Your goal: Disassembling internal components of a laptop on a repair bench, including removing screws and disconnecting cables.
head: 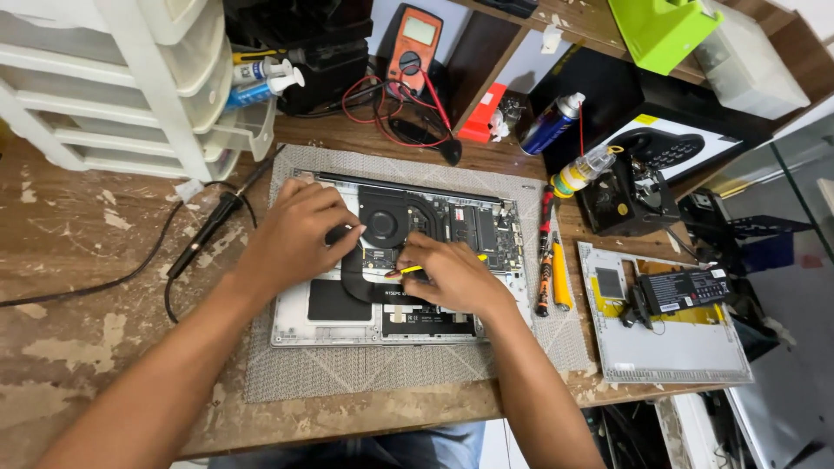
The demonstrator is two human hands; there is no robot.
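Right hand [452,276] pinching yellow tool [415,268] over opened laptop [408,252]; left hand [295,234] curled, gripping small black part [340,233]; grey mat [365,369] on desk [78,234].

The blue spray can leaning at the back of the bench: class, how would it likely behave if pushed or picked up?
The blue spray can already stands tilted, so a nudge would probably tip it. Its round body would likely roll on the wooden bench. The smooth metal may feel slippery, and the thin red straw at its nozzle looks easily bent.
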